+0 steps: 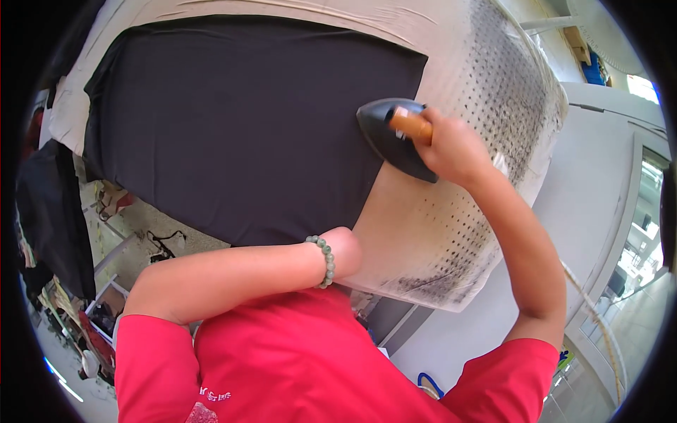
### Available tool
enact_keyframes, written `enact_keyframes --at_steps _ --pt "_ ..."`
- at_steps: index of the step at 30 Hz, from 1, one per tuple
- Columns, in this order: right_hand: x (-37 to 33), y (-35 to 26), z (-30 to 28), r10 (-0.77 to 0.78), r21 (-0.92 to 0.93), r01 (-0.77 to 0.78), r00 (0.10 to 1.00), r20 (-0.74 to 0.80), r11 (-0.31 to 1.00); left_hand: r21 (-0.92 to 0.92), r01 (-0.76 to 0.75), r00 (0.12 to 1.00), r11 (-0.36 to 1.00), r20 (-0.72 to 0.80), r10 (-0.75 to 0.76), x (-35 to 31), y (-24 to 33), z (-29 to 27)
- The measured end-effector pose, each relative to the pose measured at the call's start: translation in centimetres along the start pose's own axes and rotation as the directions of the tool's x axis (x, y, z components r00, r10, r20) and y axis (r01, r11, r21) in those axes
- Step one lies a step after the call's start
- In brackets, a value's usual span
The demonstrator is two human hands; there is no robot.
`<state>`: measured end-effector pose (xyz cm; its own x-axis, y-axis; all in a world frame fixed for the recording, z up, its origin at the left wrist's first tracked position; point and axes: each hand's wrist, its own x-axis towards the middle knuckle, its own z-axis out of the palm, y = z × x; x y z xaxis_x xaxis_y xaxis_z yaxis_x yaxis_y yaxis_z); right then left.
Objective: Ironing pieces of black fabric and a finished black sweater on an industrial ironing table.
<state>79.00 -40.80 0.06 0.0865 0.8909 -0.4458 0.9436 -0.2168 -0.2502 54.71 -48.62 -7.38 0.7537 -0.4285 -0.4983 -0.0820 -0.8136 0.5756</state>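
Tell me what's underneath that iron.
The iron covers some black cloth at its tip and pale board cover toward its rear; the cloth's edge directly beneath is hidden.

Open: flat black cloth, middle and far left [233,127]; pale, dark-speckled padded desk right of the near corner [437,225]. Blocked: right edge by dark pointed iron with orange handle [386,146], right hand [455,149]; near edge by left hand [344,252], forearm [233,276].
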Motion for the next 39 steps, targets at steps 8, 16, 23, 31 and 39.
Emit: enact_keyframes --at_steps 8,16,23,31,39 --pt "-2.8 0.0 1.3 -0.153 -0.176 0.176 0.979 0.132 0.969 0.029 -0.013 1.000 1.000 0.006 0.013 -0.8 0.1 -1.1" --pt "-12.3 -3.4 13.5 0.186 0.499 0.134 0.821 -0.540 0.856 -0.055 0.155 0.474 0.986 -0.872 -0.123 -7.1 -7.6 -3.5" --pt "-17.6 -13.9 19.6 0.319 0.961 -0.276 0.912 0.256 0.018 -0.015 0.372 0.595 0.928 -0.763 -0.251 -5.1 -13.2 -2.5" --pt "-10.7 -4.9 8.1 -0.056 0.059 0.121 0.767 -0.640 0.991 -0.108 0.172 0.744 0.979 -0.638 -0.201 -1.5 -0.7 4.8" --pt "-3.7 0.2 3.1 0.305 0.131 -0.277 0.900 -0.310 0.952 -0.251 -0.013 0.711 0.968 -0.683 -0.168 -4.8 -2.5 4.2"
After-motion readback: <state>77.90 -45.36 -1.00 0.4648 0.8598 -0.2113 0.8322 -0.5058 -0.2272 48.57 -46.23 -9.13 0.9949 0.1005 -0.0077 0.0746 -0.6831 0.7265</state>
